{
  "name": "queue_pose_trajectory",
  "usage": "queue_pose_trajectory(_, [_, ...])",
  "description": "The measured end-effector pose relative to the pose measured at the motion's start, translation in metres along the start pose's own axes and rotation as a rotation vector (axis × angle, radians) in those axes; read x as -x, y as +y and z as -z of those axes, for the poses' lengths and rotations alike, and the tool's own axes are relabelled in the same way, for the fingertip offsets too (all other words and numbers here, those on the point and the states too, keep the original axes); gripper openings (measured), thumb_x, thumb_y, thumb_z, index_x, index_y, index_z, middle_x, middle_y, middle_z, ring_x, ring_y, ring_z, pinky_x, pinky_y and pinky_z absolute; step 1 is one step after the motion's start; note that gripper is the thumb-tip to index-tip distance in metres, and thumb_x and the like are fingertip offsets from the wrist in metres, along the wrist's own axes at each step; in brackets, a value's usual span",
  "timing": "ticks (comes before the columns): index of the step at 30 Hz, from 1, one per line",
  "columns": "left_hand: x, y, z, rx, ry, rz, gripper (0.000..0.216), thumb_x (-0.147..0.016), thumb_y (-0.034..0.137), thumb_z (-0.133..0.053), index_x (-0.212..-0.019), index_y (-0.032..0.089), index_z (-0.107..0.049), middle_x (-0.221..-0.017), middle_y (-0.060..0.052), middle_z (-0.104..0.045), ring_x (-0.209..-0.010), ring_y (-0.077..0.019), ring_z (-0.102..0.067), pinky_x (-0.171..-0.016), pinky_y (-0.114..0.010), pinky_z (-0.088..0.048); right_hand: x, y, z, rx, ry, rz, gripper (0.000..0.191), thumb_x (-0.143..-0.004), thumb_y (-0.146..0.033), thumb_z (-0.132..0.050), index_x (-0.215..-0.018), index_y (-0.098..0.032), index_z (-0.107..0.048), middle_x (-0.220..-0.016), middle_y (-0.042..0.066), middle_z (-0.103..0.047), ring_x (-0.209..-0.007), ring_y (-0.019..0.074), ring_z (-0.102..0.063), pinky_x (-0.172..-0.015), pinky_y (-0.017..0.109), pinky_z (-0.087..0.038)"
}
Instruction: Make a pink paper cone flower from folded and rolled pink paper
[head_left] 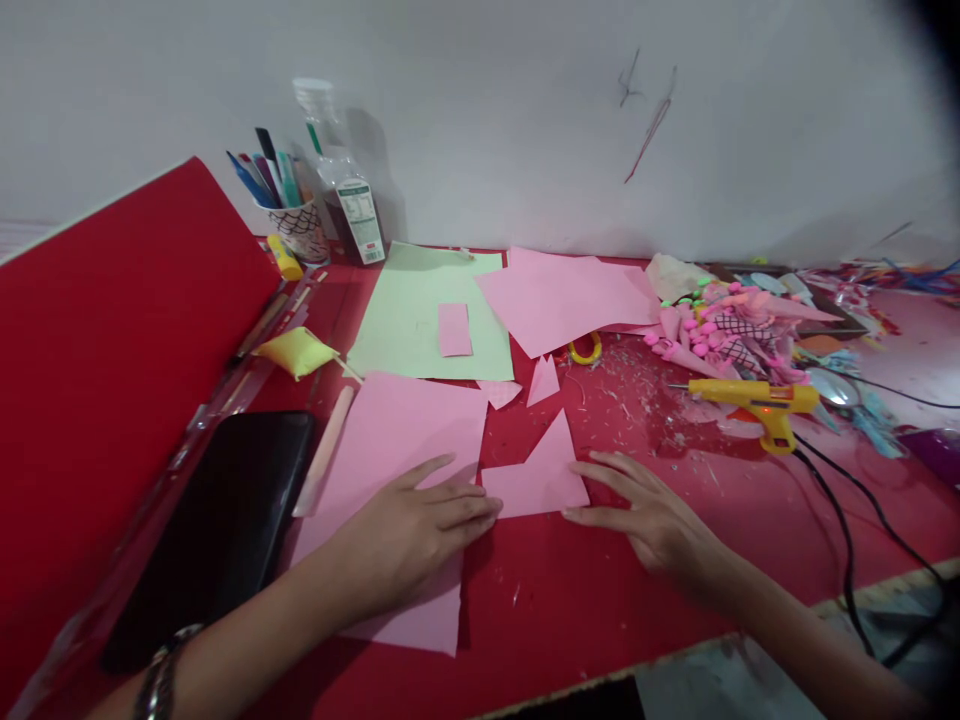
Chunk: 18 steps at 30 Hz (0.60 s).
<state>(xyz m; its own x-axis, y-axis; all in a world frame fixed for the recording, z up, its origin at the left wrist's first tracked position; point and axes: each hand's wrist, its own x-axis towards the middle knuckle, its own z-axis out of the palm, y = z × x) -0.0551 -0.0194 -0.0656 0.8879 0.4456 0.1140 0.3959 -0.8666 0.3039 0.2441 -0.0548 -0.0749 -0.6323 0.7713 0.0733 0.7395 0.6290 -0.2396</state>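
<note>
An irregular cut piece of pink paper (536,482) lies flat on the red tabletop, with a peak rising at its right. My left hand (424,520) rests with spread fingers over a larger pink sheet (409,425), its fingertips at the cut piece's left end. At the other end, my right hand (637,500) touches the right edge with outstretched fingers. Neither hand grips anything. Just beyond are a small pointed pink scrap (544,381) and a patterned pink scrap (500,392).
A yellow glue gun (750,395) lies at the right, its cord trailing forward. Behind it sits a heap of pink paper cones (731,325). A black phone (217,530) is at left. A pen cup (296,228) and bottle (352,200) stand by the wall, near a green sheet (405,285).
</note>
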Motion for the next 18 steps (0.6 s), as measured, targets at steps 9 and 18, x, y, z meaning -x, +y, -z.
queue_pose_trajectory(9, [0.002,0.001,0.000,0.079,0.003,0.016,0.038,-0.078,0.012,-0.046,-0.114,0.024,-0.048,-0.116,0.003,-0.056,-0.112,-0.0130,-0.045,-0.105,-0.034,-0.007,0.018,0.004,0.006,0.037,0.010,-0.106,0.067,-0.056,0.005,-0.035,-0.107,-0.032,-0.057,-0.125,0.004,-0.043,-0.116,0.0227,-0.038,-0.091,0.046,-0.037])
queue_pose_trajectory(18, [-0.001,0.013,0.012,-0.044,-0.160,0.025,0.046,-0.078,0.010,-0.042,-0.123,0.019,-0.038,-0.127,-0.002,-0.045,-0.114,-0.0176,-0.040,-0.100,-0.036,-0.022,-0.013,-0.013,0.016,-0.083,0.136,-0.184,0.044,-0.079,-0.019,-0.044,-0.122,-0.017,-0.038,-0.118,0.011,-0.048,-0.110,0.0220,-0.042,-0.092,0.041,-0.037])
